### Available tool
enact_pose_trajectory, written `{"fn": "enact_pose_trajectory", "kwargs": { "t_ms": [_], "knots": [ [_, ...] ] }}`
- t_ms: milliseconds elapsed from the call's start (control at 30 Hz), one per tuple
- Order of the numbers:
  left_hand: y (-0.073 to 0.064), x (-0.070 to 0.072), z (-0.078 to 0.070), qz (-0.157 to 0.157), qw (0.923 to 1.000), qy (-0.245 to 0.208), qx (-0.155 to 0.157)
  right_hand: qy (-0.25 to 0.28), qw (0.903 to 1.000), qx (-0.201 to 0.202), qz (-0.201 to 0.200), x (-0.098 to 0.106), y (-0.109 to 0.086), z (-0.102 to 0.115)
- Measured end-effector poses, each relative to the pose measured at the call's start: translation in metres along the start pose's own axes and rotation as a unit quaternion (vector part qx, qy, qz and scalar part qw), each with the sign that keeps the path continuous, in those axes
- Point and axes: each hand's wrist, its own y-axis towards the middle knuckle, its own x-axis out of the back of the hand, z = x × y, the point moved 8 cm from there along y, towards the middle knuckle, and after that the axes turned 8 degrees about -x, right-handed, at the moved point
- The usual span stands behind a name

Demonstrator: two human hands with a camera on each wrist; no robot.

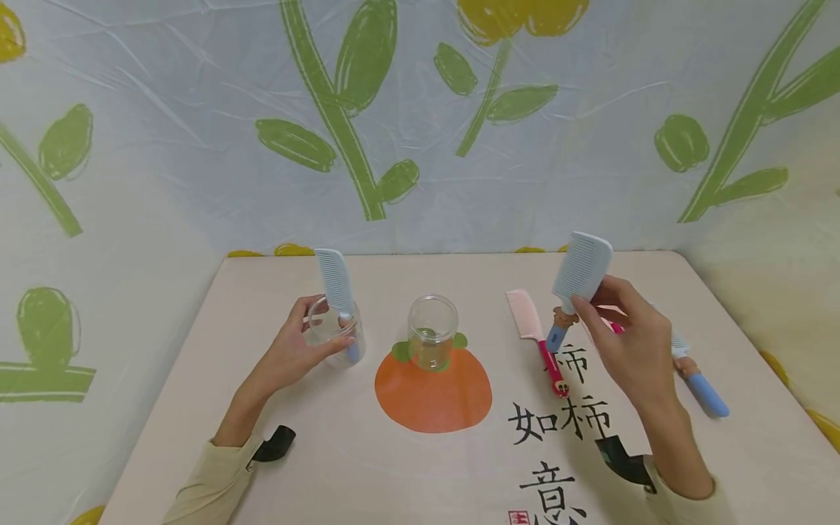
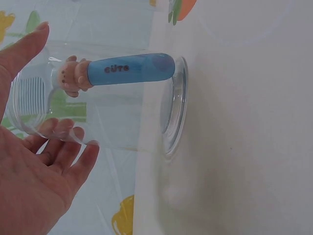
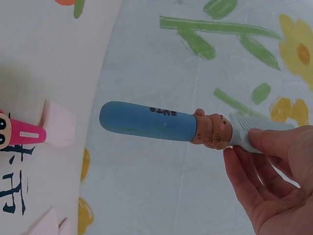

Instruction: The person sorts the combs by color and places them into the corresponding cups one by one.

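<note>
My left hand (image 1: 292,348) grips a clear jar (image 2: 122,117) by its sides, thumb across from the fingers. Inside that jar stands a light blue comb (image 1: 335,281), teeth end up past the rim, its blue handle (image 2: 129,69) down near the base. Above the table at the right, my right hand (image 1: 630,332) pinches a second light blue comb (image 1: 582,266) at its toothed part. The blue handle (image 3: 146,121) of this comb points down, with a brown bear figure (image 3: 213,131) between handle and teeth.
A second clear jar (image 1: 433,332) stands on the orange persimmon print at mid-table. To the right lie a pink comb with a red handle (image 1: 551,368) and another blue-handled comb (image 1: 705,394). Part of a red handle (image 1: 615,327) shows behind my right hand. A patterned cloth hangs behind the table.
</note>
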Motion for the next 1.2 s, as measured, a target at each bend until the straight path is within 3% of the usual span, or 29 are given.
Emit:
{"fn": "enact_pose_trajectory", "kwargs": {
  "t_ms": [267, 667, 900, 1200],
  "knots": [
    [-0.001, -0.001, 0.000, -0.001, 1.0000, 0.000, 0.006, 0.035, 0.9988, 0.035, -0.006, -0.004, 0.000, 0.015],
    [-0.002, -0.002, 0.002, -0.005, 1.0000, -0.001, 0.006, 0.073, 0.9961, 0.049, -0.004, -0.014, 0.001, 0.038],
    [-0.002, -0.001, 0.002, -0.012, 0.9999, -0.001, -0.004, 0.108, 0.9918, 0.068, -0.003, -0.022, 0.002, 0.053],
    [-0.003, -0.004, 0.003, -0.006, 1.0000, -0.003, 0.007, 0.148, 0.9850, 0.090, 0.001, -0.032, 0.002, 0.073]
  ]
}}
